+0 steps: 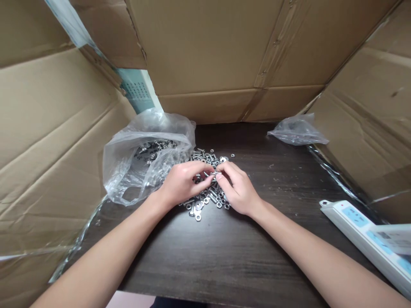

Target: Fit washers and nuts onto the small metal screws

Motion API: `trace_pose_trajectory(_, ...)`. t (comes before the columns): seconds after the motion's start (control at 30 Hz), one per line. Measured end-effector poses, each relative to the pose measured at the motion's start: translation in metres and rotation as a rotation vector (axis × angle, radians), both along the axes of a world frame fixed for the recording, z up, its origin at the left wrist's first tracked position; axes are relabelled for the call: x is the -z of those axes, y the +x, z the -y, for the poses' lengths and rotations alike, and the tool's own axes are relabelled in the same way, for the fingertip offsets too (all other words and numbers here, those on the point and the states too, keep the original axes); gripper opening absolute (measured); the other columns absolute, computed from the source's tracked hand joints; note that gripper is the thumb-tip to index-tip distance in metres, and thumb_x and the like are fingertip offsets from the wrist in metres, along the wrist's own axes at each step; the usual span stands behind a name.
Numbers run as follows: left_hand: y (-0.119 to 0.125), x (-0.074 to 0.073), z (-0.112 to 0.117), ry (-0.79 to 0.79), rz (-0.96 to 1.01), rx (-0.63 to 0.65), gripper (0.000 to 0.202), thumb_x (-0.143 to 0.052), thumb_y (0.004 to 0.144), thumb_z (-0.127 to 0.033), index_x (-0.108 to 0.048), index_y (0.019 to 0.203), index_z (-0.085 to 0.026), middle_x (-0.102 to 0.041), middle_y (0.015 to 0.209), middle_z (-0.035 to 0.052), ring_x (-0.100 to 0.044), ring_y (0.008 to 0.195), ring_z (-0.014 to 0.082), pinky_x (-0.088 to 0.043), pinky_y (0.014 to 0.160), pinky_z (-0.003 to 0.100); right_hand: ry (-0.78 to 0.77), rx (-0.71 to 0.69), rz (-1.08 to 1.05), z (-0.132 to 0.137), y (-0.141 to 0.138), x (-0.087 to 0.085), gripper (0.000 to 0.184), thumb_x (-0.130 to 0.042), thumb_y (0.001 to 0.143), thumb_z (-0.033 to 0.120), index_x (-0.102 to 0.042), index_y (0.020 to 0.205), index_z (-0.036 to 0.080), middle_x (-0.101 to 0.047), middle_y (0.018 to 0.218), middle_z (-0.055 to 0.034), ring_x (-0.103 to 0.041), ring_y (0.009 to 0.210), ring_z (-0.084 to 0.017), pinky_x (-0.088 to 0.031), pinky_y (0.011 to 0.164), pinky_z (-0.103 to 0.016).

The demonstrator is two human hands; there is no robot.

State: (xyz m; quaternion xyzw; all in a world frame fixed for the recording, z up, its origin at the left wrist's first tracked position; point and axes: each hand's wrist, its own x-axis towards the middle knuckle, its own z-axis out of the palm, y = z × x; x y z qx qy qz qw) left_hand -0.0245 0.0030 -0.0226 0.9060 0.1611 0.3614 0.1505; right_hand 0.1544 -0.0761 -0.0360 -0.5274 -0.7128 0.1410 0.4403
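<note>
My left hand (183, 182) and my right hand (238, 187) meet over a heap of loose metal hardware, with their fingertips almost touching. Between them is a small silvery bolt (215, 173), lying roughly sideways and pinched from both ends. A thin crosspiece shows on it, perhaps a washer or nut; it is too small to tell. Under and around the fingers lies the pile of bolts, nuts and washers (212, 197), partly hidden by both hands. One hex nut (198, 217) rests at the near edge of the heap.
An open clear plastic bag (120, 171) with more bolts stands left of the pile. Another crumpled plastic bag (298, 130) lies at the back right. A white power strip (366, 239) sits at the right on the dark table (199, 261). Cardboard walls (208, 47) enclose the back and sides.
</note>
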Motion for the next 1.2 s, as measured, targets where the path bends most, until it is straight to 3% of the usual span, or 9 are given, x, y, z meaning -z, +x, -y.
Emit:
trace_pose_trajectory(0.33,0.0008,0.0005,0.0004,-0.005,-0.018,0.008,0.01,-0.061,0.093,-0.021,-0.068,0.098,-0.015,-0.07,0.082,0.0014,-0.064,0.067,0.0101,-0.05,0.062,0.022,-0.032,0.002,0.006,-0.0018,0.0004,0.0007,0.023,-0.042,0.099,0.023,-0.05,0.077,0.02,-0.058,0.075,-0.0028,-0.051,0.075,-0.019,-0.039,0.072,-0.033)
trace_pose_trajectory(0.57,-0.0004,0.0009,-0.0001,-0.014,-0.022,-0.023,0.008,-0.063,0.09,-0.021,-0.068,0.094,-0.016,-0.069,0.08,-0.0003,-0.062,0.066,0.0098,-0.049,0.062,0.022,0.015,0.025,-0.021,-0.0004,0.0002,0.0007,0.006,-0.049,0.094,0.019,-0.052,0.089,0.02,-0.057,0.086,-0.0041,-0.052,0.083,-0.019,-0.041,0.075,-0.033)
trace_pose_trajectory(0.7,-0.0004,0.0021,0.0008,-0.021,-0.039,-0.028,0.007,-0.064,0.087,-0.02,-0.068,0.091,-0.016,-0.067,0.076,-0.0013,-0.06,0.065,0.0101,-0.047,0.061,0.023,-0.013,0.001,-0.001,0.0008,0.0004,0.0006,0.005,-0.049,0.094,0.019,-0.051,0.089,0.02,-0.056,0.086,-0.0039,-0.051,0.083,-0.02,-0.04,0.075,-0.033)
trace_pose_trajectory(1.2,0.0011,0.0028,0.0012,-0.031,-0.041,-0.012,0.007,-0.063,0.087,-0.02,-0.067,0.091,-0.015,-0.067,0.076,-0.0011,-0.061,0.067,0.011,-0.048,0.064,0.023,-0.057,-0.003,0.08,-0.0029,0.0012,0.0032,0.032,-0.035,0.103,0.026,-0.042,0.072,0.02,-0.055,0.072,-0.0017,-0.049,0.073,-0.018,-0.034,0.075,-0.035)
